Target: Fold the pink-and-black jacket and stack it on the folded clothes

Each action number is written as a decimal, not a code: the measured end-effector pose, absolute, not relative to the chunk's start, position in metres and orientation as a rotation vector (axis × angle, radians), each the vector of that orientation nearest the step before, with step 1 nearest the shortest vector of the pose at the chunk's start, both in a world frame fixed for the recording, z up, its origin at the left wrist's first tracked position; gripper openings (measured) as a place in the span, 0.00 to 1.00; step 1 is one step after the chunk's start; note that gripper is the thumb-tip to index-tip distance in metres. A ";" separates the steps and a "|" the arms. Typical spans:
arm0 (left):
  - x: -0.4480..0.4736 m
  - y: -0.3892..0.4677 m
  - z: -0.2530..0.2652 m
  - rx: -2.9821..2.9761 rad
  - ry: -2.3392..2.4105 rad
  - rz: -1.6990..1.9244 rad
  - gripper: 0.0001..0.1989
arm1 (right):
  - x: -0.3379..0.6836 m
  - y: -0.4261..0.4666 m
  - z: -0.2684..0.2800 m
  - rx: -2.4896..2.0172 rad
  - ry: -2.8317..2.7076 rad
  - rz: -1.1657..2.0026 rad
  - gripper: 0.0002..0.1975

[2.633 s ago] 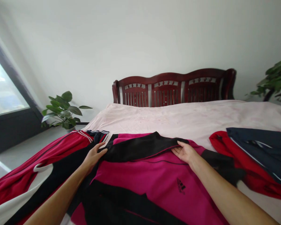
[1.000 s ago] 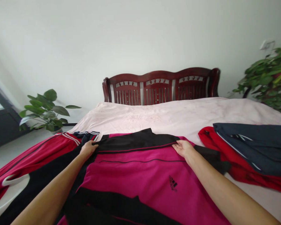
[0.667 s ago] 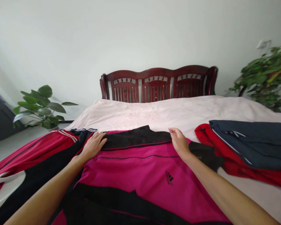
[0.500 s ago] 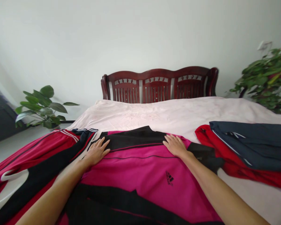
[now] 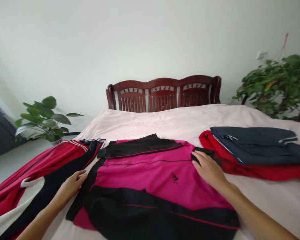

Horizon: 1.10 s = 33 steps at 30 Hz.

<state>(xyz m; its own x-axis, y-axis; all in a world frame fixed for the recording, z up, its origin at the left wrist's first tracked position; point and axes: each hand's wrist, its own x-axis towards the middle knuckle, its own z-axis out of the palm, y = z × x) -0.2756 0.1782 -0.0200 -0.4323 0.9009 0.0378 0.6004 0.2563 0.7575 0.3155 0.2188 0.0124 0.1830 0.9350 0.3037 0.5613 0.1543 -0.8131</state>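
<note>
A pink and black zip-less-looking sports jacket (image 5: 150,176) lies spread in front of me, its long axis running left to right. Its black sleeves lie across the body along the far and near sides. At the jacket's left black edge, my left hand (image 5: 71,186) has its fingers curled together on the cloth. My right hand (image 5: 210,170) rests at the right end, beside the black part there, thumb and fingers apart. A red, black and white garment (image 5: 40,163) lies to the left of my left hand.
On the right, folded navy clothing (image 5: 255,146) lies on a red folded garment (image 5: 265,171). A pale pink sheet (image 5: 140,123) covers the bed below a dark wooden headboard (image 5: 162,95). Leafy plants stand at the left (image 5: 47,116) and right (image 5: 277,86).
My left hand has left the far sleeve and come nearer to the jacket's left edge. My right hand has shifted right, off the sleeve, to the jacket's right end. The view has turned slightly right.
</note>
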 end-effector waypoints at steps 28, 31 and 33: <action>-0.211 0.088 0.001 1.739 2.624 0.599 0.24 | 0.340 0.080 -0.007 -2.103 -1.792 -0.327 0.23; -0.182 0.081 0.017 1.896 2.645 0.598 0.24 | 0.316 0.074 -0.001 -1.854 -1.925 -0.560 0.20; -0.167 0.082 0.021 1.884 2.642 0.570 0.25 | 0.293 0.071 0.000 -1.693 -2.053 -0.496 0.18</action>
